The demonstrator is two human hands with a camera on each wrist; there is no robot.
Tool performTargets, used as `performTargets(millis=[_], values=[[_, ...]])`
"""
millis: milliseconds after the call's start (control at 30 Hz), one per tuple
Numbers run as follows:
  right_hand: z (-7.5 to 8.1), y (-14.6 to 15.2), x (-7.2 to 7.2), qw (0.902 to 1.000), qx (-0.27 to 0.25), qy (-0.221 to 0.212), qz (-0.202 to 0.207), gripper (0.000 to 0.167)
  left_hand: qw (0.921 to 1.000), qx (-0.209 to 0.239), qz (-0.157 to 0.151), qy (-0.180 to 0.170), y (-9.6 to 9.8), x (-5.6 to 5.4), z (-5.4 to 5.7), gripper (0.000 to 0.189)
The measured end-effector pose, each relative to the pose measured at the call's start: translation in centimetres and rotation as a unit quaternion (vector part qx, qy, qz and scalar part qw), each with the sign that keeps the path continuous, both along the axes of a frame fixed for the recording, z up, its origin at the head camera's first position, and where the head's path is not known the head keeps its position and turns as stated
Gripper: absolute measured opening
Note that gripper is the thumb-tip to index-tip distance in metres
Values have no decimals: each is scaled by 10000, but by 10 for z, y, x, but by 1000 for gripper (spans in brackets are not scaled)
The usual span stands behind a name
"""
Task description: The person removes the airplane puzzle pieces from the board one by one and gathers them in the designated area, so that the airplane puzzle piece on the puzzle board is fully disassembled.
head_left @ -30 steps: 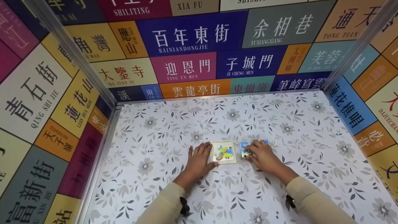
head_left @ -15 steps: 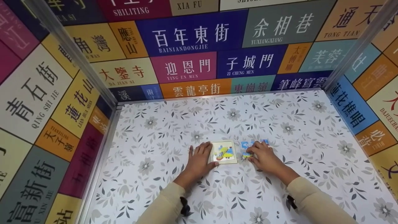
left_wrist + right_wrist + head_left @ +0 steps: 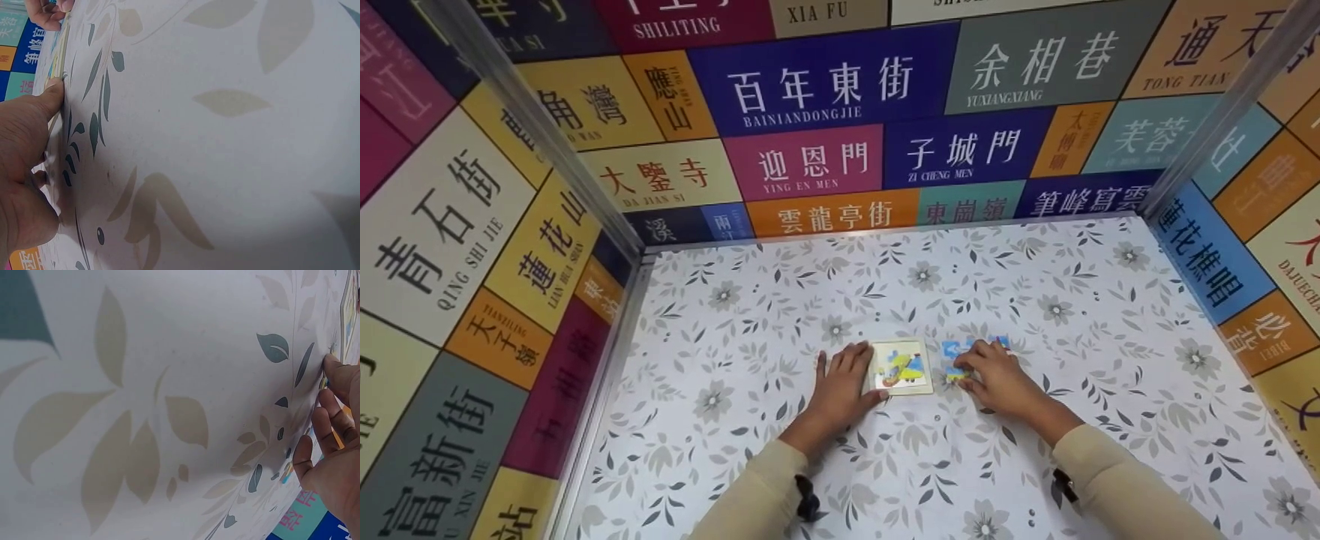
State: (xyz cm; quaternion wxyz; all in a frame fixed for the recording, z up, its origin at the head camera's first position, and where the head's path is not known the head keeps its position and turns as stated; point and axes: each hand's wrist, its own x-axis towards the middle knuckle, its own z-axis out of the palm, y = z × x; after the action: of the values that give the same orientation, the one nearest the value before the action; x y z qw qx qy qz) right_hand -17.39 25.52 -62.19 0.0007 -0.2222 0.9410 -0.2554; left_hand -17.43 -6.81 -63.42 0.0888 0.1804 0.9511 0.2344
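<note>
A small square jigsaw tray (image 3: 928, 369) with a pale rim lies flat on the table, partly filled with a yellow airplane picture (image 3: 907, 367). My left hand (image 3: 840, 390) rests at its left side, fingers along that edge and thumb at the near rim. In the left wrist view the left thumb (image 3: 53, 95) touches the tray's edge. Right of the tray, my right hand (image 3: 996, 379) pinches a blue and yellow puzzle piece (image 3: 956, 373) between thumb and fingertips, low over the table. More blue puzzle pieces (image 3: 952, 347) lie beside and partly under that hand.
A white tablecloth (image 3: 780, 300) with grey flowers and leaves covers the table. Panels with coloured street-name signs (image 3: 825, 82) stand behind it and on both sides. Clear plastic posts (image 3: 1200, 127) mark the back corners.
The right fingertips have shifted slightly with the pinched piece, which turns a little in their hold. The left hand and the tray have stayed in place.
</note>
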Motion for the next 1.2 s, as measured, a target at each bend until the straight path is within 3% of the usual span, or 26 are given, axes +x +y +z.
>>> performTargets(millis=[433,767,967,1200], values=[[2,0,-1,9998,70,-184,-75,23,9999,83,-10,64,0,2,1,82],[2,-4,-1,9999,-72,59,51,22,9999,119,-17,81,0,3,-1,82],[4,-15,-7,9995,46,170,275,22,9999,140,-38,78,-1,3,-2,82],[9,-39,-14,9988,77,-118,462,26,9998,165,-53,78,-2,2,-1,81]])
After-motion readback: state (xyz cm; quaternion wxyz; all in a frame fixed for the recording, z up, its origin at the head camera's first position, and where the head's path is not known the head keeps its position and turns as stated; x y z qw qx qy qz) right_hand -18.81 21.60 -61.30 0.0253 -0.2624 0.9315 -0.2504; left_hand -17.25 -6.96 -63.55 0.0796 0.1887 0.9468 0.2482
